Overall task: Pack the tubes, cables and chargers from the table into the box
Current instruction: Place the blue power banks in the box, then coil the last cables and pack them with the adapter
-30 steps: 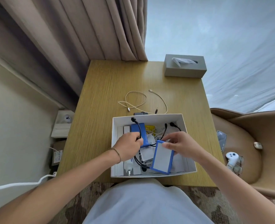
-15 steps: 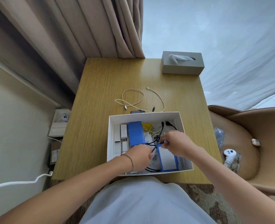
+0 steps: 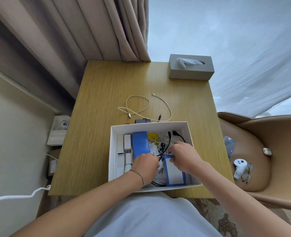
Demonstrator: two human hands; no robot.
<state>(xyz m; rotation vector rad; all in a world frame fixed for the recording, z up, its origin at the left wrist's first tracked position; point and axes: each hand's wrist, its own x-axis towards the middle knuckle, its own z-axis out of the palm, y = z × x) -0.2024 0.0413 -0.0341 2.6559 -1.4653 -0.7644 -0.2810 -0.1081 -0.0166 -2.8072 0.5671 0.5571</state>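
An open white box (image 3: pixel 149 124) sits at the near edge of the wooden table (image 3: pixel 107 117). Inside lie a blue pack (image 3: pixel 140 145), a second blue pack with a white face (image 3: pixel 174 171), white chargers (image 3: pixel 127 141), a yellow item (image 3: pixel 153 135) and tangled black cables (image 3: pixel 165 147). My left hand (image 3: pixel 144 165) is inside the box, fingers closed on a black cable. My right hand (image 3: pixel 182 155) presses down by the top edge of the white-faced blue pack. A white cable (image 3: pixel 141 104) and a black adapter (image 3: pixel 142 120) lie on the table behind the box.
A grey tissue box (image 3: pixel 191 70) stands at the far right corner. To the right, a tan chair (image 3: pixel 261 137) holds a phone (image 3: pixel 229 148), a white controller (image 3: pixel 238 168) and glasses (image 3: pixel 246 175). Curtains hang behind the table. Boxes sit on the floor at left.
The first blue pack was set down flat in the box's left part. The white-faced blue pack was lowered flat at the right. Both hands moved lower among the cables.
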